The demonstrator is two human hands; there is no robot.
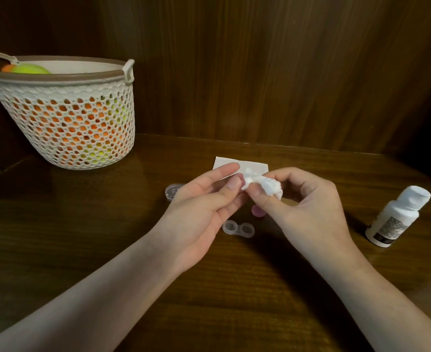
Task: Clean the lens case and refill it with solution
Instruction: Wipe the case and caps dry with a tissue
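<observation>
My left hand [204,199] pinches a small pink cap [240,179] between thumb and fingers, above the table. My right hand [303,201] grips a crumpled white tissue [260,182] and presses its tip into that cap. Below the hands, the clear two-well lens case [237,228] lies open on the wooden table [107,237]. A second pink cap [257,212] lies on the table just under my right thumb. The white solution bottle [397,217] stands at the right, capped and leaning in view.
A clear round container [171,191] lies behind my left hand. A flat white paper [252,165] lies beyond the hands. A white mesh basket [62,113] holding orange and green balls stands at the back left. A wooden wall closes the back.
</observation>
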